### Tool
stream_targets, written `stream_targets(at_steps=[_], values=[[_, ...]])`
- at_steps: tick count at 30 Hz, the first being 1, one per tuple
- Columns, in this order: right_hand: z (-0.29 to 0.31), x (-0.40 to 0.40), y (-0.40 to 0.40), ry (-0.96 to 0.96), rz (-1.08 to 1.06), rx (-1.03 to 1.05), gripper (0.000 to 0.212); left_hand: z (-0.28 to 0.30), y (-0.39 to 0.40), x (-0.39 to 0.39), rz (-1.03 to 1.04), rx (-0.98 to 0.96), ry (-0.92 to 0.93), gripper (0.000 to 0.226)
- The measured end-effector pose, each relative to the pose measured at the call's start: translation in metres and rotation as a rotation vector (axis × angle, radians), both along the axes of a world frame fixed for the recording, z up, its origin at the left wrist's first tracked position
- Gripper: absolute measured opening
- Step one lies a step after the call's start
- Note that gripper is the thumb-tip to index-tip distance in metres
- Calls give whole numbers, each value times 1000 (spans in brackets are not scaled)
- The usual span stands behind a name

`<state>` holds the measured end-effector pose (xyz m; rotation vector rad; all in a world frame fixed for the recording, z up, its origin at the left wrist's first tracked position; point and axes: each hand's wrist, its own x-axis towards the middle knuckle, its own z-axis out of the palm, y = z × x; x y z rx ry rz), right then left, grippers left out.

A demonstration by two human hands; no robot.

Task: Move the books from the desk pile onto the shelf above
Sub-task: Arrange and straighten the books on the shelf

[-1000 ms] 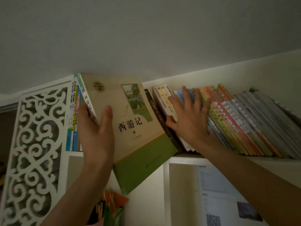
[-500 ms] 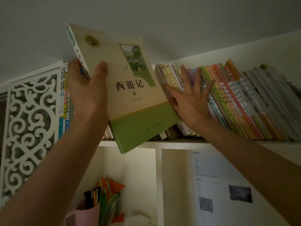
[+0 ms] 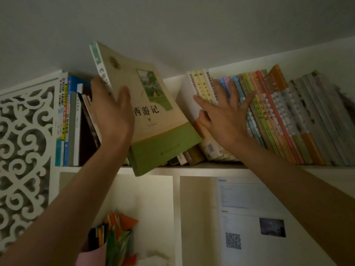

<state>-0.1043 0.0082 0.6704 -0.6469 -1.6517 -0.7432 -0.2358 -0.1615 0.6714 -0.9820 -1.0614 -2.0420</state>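
L hand (image 3: 112,114) grips the cream-and-green book (image 3: 151,120) by its spine edge, thumb across the front cover, book tilted w/ top leaning toward 11 o'clock, bottom corner hanging just below the shelf (image 3: 201,167) lip. R hand (image 3: 225,120) at 3 o'clock of the book, fingers spread flat, pressing the leaning row of books (image 3: 272,116) toward 2 o'clock; nothing clasped. Upright books (image 3: 71,121) stand at 9 o'clock, beside a white fretwork panel (image 3: 23,150).

- book (image 3: 153,120): paper cover, matt cream/green, smooth
- shelf (image 3: 192,168): white painted board, smooth, matt
- fretwork panel (image 3: 25,150): white, cut-out, matt
- printed sheet (image 3: 249,214): plain paper
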Motion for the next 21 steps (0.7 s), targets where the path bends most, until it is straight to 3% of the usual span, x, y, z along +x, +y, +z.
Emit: stream_targets(at_steps=[4, 13, 21], values=[[-3, -4, -2, -4, 12, 20, 44, 1, 17, 19, 25, -65, -14, 29], [-2, 1, -5, -60, -37, -12, 45, 18, 35, 58, -148, -107, 56, 60], [-1, 2, 1, -36, 2, 29, 43, 24, 33, 58, 114, -106, 196, 66]])
